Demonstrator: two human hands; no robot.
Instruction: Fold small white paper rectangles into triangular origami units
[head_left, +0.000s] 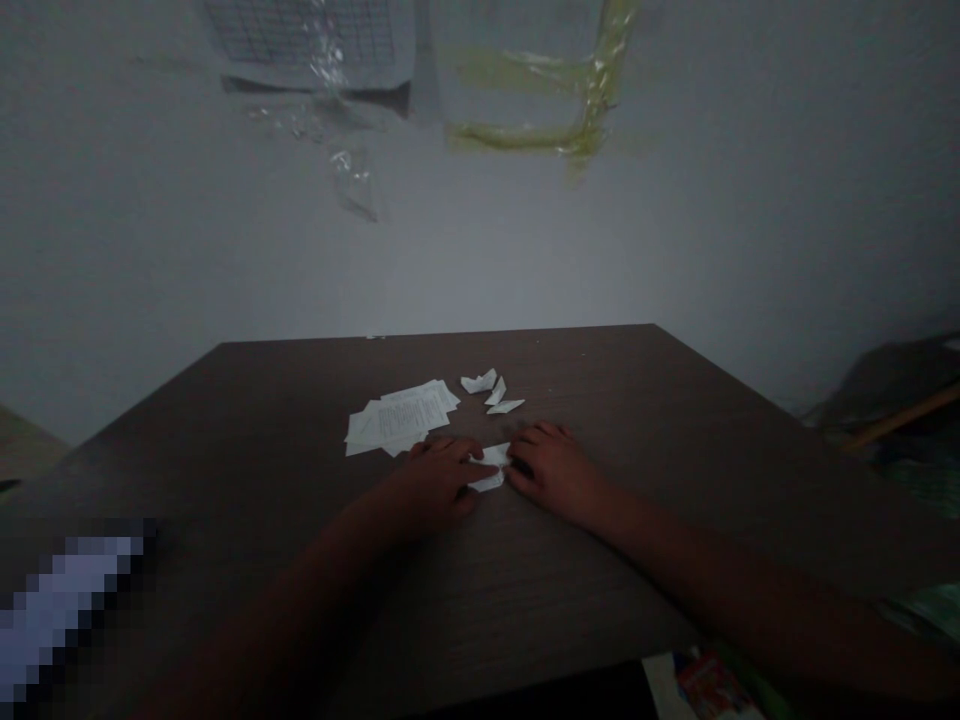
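Observation:
A small white sheet of paper [491,456], partly folded, lies on the table between my two hands. My left hand [442,478] holds it down from the left, a finger stretched across its surface. At the paper's right edge, the curled fingers and thumb of my right hand [553,466] grip it; the exact contact is dim. Just beyond my hands sit several small folded paper boats [478,382]. To the left, close to my left fingers, is a loose stack of printed paper pieces [409,415].
The dark wooden table [300,580] meets a pale wall [480,250] with taped sheets on it. A blurred-out, bright-faced flat object [67,610] lies at the lower left. Dark clutter [900,390] stands past the table's right edge, and a colourful packet [716,685] shows below the front edge.

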